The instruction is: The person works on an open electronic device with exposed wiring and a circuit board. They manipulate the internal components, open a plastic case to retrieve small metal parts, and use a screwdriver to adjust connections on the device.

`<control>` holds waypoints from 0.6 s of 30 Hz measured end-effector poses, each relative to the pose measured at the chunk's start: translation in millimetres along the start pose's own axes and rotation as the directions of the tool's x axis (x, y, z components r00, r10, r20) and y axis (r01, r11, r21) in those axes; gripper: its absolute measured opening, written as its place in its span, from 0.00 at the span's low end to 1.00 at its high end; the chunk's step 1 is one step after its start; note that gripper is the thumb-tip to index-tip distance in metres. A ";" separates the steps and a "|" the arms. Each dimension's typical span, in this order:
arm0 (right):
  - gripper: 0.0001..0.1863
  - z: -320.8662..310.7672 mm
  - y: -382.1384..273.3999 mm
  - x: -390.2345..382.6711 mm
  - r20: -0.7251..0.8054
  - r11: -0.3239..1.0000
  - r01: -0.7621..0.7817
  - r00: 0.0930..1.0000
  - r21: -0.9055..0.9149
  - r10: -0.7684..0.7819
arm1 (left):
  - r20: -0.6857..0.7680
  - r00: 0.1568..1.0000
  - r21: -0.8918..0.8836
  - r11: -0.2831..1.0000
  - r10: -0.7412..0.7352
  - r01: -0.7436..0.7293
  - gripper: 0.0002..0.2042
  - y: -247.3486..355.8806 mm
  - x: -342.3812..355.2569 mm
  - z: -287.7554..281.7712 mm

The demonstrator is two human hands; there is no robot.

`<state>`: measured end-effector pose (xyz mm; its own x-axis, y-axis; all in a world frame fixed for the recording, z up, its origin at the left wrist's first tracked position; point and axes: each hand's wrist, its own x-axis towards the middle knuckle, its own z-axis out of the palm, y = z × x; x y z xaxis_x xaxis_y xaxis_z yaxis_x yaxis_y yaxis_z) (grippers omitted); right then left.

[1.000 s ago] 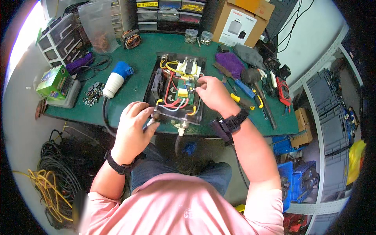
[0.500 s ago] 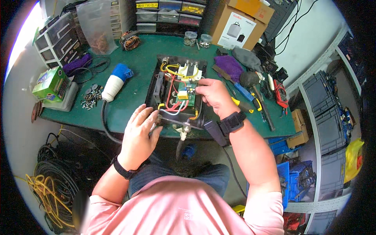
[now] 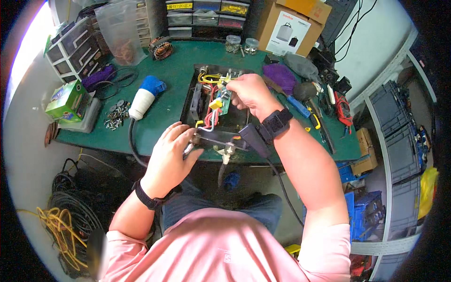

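A black open-topped case [image 3: 189, 110] lies at the green bench's front edge, with wires and parts inside. My right hand [image 3: 251, 94] pinches a green circuit board [image 3: 226, 104] by its far upper part. The board stands tilted up inside the case, and a yellow block component [image 3: 215, 103] sits on it. Red, white and yellow wires run from the board into the case. My left hand [image 3: 170, 152] holds the case's near panel [image 3: 218, 142] at its left end, thumb below and fingers over the top. A metal cable fitting [image 3: 229, 149] sticks out of that panel's right side.
Left of the case are a blue-and-white plug [image 3: 143, 99] on a thick cable and loose screws [image 3: 116, 115]. Tools, including a blue-handled one [image 3: 299, 107], and a purple cloth [image 3: 280, 79] lie to the right. A cardboard box [image 3: 291, 28] and parts drawers [image 3: 206, 18] stand behind.
My right hand has moved up and slightly left, tilting the circuit board up from where it lay flatter in the case. My left hand stays at the near panel.
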<state>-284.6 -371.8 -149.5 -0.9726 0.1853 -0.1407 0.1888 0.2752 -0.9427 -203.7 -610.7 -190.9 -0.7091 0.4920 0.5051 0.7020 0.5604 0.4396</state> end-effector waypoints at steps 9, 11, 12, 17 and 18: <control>0.07 -2.6 -12.3 -2.7 0.109 0.963 -0.069 0.993 0.261 0.042 | 0.212 0.969 0.085 0.990 -0.129 0.113 0.21 18.7 99.6 -11.1; 0.07 -5.3 -11.0 -1.9 0.157 0.949 -0.098 0.986 0.301 0.052 | 0.323 0.931 0.184 0.976 -0.170 0.114 0.20 16.4 117.6 -5.0; 0.06 -6.9 -11.3 -3.0 0.172 0.950 -0.086 0.984 0.301 0.035 | 0.325 0.929 0.240 0.966 -0.177 0.100 0.20 14.7 122.2 -2.1; 0.14 -24.5 -13.2 -18.7 0.255 0.998 0.039 0.966 0.059 -0.053 | 0.331 0.923 0.245 0.963 -0.195 0.115 0.16 -0.3 128.4 6.2; 0.15 -29.1 -13.9 -23.1 0.256 0.995 0.093 0.963 -0.044 -0.079 | 0.340 0.919 0.198 0.970 -0.202 0.140 0.16 -4.7 129.1 3.9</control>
<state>-260.8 -352.5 -124.3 -0.9867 -0.0850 -0.1388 0.1032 0.3325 -0.9374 -298.8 -547.2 -130.6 -0.8156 0.5654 0.1228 0.5687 0.7445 0.3497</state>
